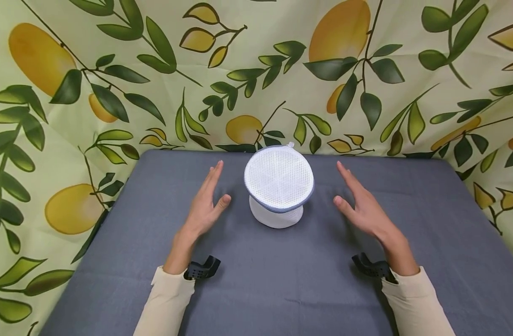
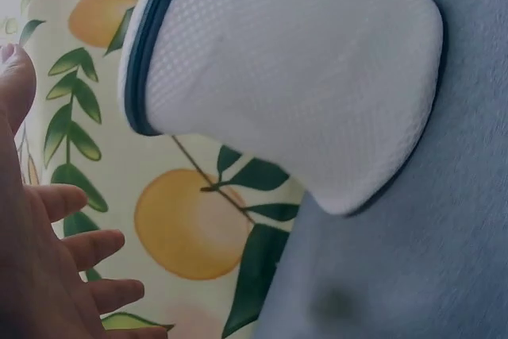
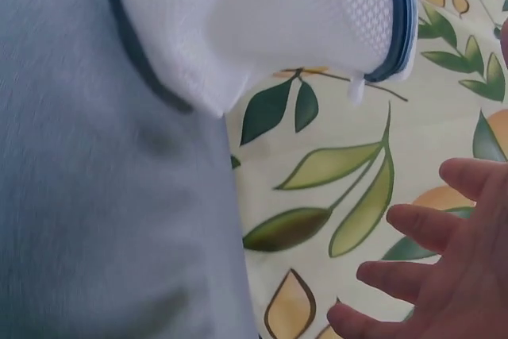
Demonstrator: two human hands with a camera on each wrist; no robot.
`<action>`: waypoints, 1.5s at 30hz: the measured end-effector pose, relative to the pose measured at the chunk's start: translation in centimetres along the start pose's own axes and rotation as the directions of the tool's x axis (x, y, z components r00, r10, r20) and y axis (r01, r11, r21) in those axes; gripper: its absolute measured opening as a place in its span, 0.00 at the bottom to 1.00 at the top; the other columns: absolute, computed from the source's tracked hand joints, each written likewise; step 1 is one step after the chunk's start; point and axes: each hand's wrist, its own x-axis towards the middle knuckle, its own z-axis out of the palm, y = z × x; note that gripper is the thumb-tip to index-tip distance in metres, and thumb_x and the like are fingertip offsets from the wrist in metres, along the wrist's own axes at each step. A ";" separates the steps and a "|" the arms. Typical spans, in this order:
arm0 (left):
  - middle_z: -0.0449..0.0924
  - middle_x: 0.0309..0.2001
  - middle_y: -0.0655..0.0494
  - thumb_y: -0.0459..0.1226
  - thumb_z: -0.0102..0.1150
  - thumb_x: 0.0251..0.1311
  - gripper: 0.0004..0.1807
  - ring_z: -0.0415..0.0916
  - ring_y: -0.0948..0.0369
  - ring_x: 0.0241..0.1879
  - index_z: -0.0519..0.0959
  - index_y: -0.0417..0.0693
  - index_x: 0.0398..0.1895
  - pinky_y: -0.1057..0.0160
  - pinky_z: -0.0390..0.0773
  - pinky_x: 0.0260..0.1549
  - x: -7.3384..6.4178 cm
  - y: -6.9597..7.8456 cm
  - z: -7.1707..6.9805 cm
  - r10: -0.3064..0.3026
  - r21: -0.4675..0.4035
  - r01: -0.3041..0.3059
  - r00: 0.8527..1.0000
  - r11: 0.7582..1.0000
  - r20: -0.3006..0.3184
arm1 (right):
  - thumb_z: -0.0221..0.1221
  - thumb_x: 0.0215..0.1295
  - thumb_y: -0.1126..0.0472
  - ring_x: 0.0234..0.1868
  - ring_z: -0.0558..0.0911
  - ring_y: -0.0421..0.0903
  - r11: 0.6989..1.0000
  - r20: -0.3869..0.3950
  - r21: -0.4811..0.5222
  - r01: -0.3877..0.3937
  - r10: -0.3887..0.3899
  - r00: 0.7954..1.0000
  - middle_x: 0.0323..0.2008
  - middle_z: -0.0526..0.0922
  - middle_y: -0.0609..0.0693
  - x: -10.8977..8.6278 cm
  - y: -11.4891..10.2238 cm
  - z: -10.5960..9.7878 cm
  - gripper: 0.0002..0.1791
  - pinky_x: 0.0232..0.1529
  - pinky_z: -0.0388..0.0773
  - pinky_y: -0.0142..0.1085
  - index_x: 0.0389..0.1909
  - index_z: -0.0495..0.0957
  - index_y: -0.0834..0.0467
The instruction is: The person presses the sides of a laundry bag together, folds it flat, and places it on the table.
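Note:
A white mesh laundry bag [image 1: 279,178] stands upright on the grey-blue cloth, its round lid tilted toward me. Blue zipper trim [image 2: 151,45] runs around the lid's edge, and a small white tab [image 3: 357,87] sticks out beside it. The body narrows below the lid and meets the cloth at a rounded base. To the left of the bag, my left hand [image 1: 203,205] is held apart from it with fingers extended. On the other side my right hand [image 1: 365,212] mirrors it, fingers straight and touching nothing. Whatever the bag may contain is hidden.
The grey-blue cloth [image 1: 277,284] covers the table under both hands. A leaf-and-fruit patterned curtain [image 1: 248,84] hangs right behind the table's back edge and along both sides. Black wrist mounts [image 1: 202,268] sit at the cuffs of the cream sleeves.

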 end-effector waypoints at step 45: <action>0.46 0.75 0.63 0.65 0.53 0.56 0.49 0.49 0.60 0.71 0.47 0.62 0.77 0.43 0.67 0.56 1.0 0.7 3.9 0.024 -0.181 -0.009 0.997 0.983 0.076 | 0.64 0.62 0.57 0.70 0.59 0.52 0.980 -0.012 0.170 0.098 -0.098 0.995 0.74 0.49 0.48 1.9 -1.8 4.9 0.48 0.63 0.59 0.55 0.76 0.45 0.46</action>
